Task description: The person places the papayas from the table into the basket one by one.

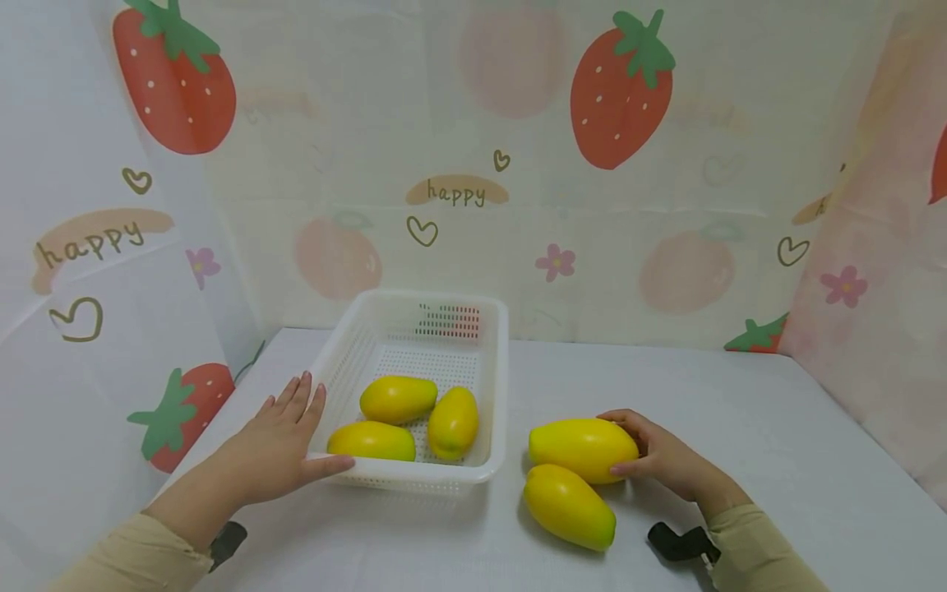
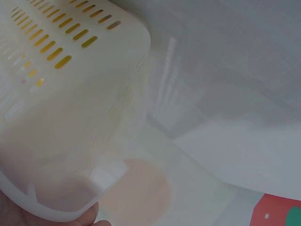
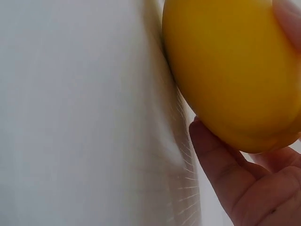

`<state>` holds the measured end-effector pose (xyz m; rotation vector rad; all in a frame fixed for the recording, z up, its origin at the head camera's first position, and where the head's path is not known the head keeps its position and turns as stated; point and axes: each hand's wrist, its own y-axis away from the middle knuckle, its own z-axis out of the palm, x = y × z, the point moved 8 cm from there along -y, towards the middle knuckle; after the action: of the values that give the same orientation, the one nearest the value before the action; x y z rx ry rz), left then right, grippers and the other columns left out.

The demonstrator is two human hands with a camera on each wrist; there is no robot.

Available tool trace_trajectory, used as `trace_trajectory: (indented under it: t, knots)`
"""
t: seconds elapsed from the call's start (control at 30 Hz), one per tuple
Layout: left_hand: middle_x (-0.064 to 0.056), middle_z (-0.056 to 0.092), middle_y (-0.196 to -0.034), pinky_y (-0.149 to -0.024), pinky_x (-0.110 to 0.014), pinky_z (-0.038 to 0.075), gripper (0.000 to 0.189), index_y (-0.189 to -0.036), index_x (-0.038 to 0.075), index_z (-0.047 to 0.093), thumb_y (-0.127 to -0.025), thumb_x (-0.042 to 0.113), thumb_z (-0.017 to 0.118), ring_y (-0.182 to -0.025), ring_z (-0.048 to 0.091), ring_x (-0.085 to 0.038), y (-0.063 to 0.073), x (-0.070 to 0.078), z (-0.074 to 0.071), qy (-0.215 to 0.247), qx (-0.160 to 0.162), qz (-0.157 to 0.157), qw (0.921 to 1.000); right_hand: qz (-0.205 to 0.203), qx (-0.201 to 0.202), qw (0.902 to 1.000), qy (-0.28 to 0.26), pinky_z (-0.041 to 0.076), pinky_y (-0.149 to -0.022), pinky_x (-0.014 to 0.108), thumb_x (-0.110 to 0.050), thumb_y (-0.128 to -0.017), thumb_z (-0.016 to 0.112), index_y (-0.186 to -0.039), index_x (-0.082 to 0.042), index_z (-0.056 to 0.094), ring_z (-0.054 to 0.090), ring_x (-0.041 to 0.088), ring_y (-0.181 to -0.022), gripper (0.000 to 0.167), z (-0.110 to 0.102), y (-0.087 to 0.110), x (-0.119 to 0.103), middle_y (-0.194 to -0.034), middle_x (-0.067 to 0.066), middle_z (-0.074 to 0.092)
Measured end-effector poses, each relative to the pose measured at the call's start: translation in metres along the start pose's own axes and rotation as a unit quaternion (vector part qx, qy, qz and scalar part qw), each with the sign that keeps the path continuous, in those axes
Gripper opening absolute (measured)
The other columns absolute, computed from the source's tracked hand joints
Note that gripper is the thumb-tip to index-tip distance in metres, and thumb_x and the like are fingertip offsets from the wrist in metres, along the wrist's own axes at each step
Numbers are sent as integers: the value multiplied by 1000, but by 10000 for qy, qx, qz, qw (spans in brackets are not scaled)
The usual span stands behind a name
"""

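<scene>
Nearest me, a loose yellow fruit [image 1: 570, 507] lies slantwise on the white bench [image 1: 740, 411], right of the basket. Just beyond it, my right hand [image 1: 662, 456] grasps a second yellow fruit [image 1: 573, 448] by its right end, thumb on the near side. My left hand [image 1: 284, 444], fingers straight, rests at the near left corner of the white basket [image 1: 422, 471], thumb over the rim. Inside sit three more yellow fruits [image 1: 399, 400]. Behind stands a strawberry-printed backdrop [image 1: 444, 107].

A white perforated plastic basket [image 1: 414, 471] partly hides its near-left oval yellow fruit [image 1: 372, 441]; beige sleeves [image 1: 140, 555] are cut off.
</scene>
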<state>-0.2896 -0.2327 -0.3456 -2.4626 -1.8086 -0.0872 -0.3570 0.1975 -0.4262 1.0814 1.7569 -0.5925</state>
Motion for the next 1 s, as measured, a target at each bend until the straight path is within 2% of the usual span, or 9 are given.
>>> trace_trajectory:
  t: [0.23,0.5,0.67,0.87,1.0]
  knots:
    - [-32,10,-146,-104,-62,12,113,-140,-10,20,-73,79,37,-134,10,-47,1,1,-2,53,14,-15,10000,26,152,9999,-19,40,-94,41,-22,-78,72,-130,-15,42,51,28,-105,60,-3,-1,0,-126,10,50]
    - [-33,10,-146,-103,-63,12,114,-140,-10,20,-73,80,36,-134,10,-47,-1,0,0,51,57,19,10000,85,-77,9999,-52,32,-100,53,-22,-81,68,-135,-20,39,46,28,-114,62,1,0,4,-134,8,43]
    - [-33,9,-146,-103,-63,12,114,-140,-10,20,-73,80,36,-134,10,-47,-1,-1,1,47,68,41,10000,20,-77,9998,-174,35,-98,48,-20,-82,68,-136,-19,37,47,28,-112,63,4,-2,4,-134,10,42]
    - [-32,9,-146,-103,-63,11,114,-140,-10,19,-73,80,36,-134,9,-47,-1,0,0,73,54,24,10000,82,-28,9998,-189,36,-98,49,-22,-82,67,-138,-18,35,47,28,-111,65,5,-3,3,-134,10,42]
    - [-33,10,-146,-103,-63,11,113,-140,-10,20,-73,80,36,-134,10,-47,0,1,0,85,52,28,9999,48,-42,9998,-196,39,-94,41,-21,-81,68,-133,-18,40,50,29,-106,60,7,-3,0,-128,10,48]
